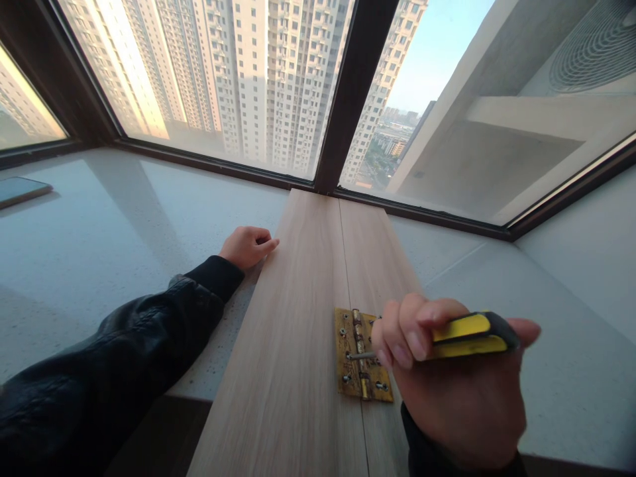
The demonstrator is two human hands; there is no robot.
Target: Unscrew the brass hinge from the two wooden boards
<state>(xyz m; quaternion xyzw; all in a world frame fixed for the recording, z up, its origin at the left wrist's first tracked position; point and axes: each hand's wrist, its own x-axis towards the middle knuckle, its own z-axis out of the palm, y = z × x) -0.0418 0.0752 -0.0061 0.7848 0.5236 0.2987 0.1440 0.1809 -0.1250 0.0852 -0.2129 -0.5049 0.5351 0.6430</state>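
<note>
A brass hinge (361,371) lies opened flat across the seam between two pale wood boards, a wider one (293,318) to its left and a narrower one (370,245) to its right. The hinge's long axis follows the seam, pointing away from the person toward a dark window frame (342,99) beyond it. The right hand (457,404) is much the nearer: just right of the hinge, it is closed around a yellow and black screwdriver (464,331). The shaft runs nearly level, leftward over the hinge's barrel, crossing its long axis, and the tip appears to meet a hole in the left leaf. Screws (381,386) sit in other holes of the hinge. The left hand (247,246), in a black sleeve (163,331), is farther off, beyond the hinge and to its left, at the wider board's outer edge. Its fingers are loosely curled with no tool visible; whether they grip the edge, I cannot tell. Speckled white counter (134,218) spreads left of the hinge; tall towers (253,66) stand outside, far beyond it.
</note>
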